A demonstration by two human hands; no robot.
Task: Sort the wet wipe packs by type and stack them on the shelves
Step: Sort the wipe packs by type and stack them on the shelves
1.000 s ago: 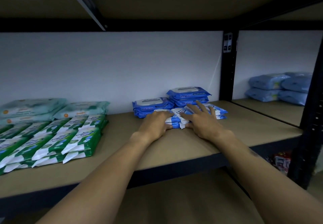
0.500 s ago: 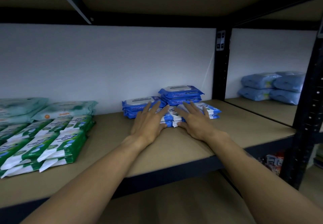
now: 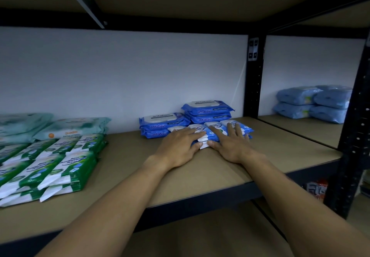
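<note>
A low stack of small blue-and-white wipe packs (image 3: 210,131) lies on the brown shelf board (image 3: 200,174), just in front of the blue "antabax" packs (image 3: 160,125) and a second antabax pile (image 3: 208,110) against the white back wall. My left hand (image 3: 180,146) rests flat on the left part of the small packs, thumb at their front ends. My right hand (image 3: 232,143) lies on the right part with straight fingers, thumb also touching the front ends. The packs under my palms are partly hidden.
Rows of green-and-white wipe packs (image 3: 60,166) fill the shelf's left side, with pale teal packs (image 3: 74,126) behind them. Light blue bulky packs (image 3: 312,102) sit in the neighbouring bay past the black upright post (image 3: 254,76). Another shelf board hangs close overhead.
Half a second ago both hands had their fingers lifted and spread over the small blue packs; now the fingers lie down on them with the thumbs against the front ends.
</note>
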